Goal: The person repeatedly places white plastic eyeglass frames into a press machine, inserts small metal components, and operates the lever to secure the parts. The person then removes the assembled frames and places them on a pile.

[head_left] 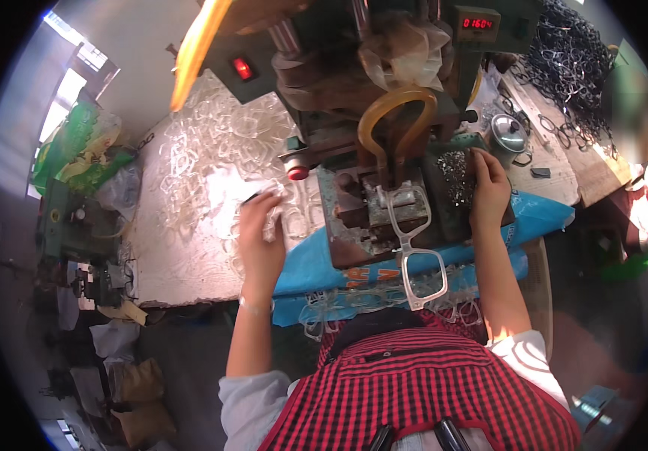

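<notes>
A clear eyeglass frame [407,246] sits in the machine's fixture [401,207], one rim hanging over the front edge. To its left, my left hand [260,229] is closed, with a small dark tip showing at its fingers; what it grips is hard to make out. It is beside a pile of clear eyeglass frames [222,128] on the white tabletop. On the right, my right hand [492,192] has its fingers bent over the edge of a dark tray [438,218] with many small shiny metal pieces [455,177]. Anything between those fingertips is hidden.
A green press [324,90] with a yellow hose loop [395,98] and a red button [297,173] stands ahead. A lidded metal pot [508,134] is right of the tray. Dark frames [568,56] are heaped far right. Blue plastic sheeting [309,263] lines the front edge.
</notes>
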{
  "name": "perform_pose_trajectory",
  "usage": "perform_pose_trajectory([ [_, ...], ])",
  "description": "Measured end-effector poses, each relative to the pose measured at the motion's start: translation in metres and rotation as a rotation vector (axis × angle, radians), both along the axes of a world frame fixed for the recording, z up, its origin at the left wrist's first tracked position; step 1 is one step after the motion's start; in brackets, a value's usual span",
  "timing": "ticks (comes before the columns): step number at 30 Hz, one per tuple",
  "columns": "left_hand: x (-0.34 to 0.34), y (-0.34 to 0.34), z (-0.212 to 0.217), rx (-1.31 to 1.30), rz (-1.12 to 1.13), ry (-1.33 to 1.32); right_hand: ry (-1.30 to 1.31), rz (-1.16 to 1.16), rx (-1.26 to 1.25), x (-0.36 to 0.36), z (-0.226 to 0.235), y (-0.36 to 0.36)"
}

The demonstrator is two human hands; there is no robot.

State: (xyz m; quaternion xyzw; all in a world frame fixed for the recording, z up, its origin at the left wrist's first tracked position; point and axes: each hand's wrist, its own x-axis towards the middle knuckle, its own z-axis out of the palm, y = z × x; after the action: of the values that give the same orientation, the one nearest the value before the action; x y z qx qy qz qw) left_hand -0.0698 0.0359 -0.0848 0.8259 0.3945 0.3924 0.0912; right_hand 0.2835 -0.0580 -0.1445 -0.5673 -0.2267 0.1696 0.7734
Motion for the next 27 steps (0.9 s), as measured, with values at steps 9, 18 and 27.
perform_pose_trajectory([
  [9,-0.018,0.067,-0.061,0.182,-0.008,-0.120,-0.338,-0.005,-0.161,-0.001,0.010,-0.013],
  [18,-0.279,0.209,-0.112,-0.475,0.740,-0.633,-0.403,0.112,-0.283,0.003,0.014,-0.054],
  [27,-0.148,0.167,-0.109,-0.279,0.586,-0.136,-0.525,0.552,-0.192,-0.057,0.110,-0.015],
])
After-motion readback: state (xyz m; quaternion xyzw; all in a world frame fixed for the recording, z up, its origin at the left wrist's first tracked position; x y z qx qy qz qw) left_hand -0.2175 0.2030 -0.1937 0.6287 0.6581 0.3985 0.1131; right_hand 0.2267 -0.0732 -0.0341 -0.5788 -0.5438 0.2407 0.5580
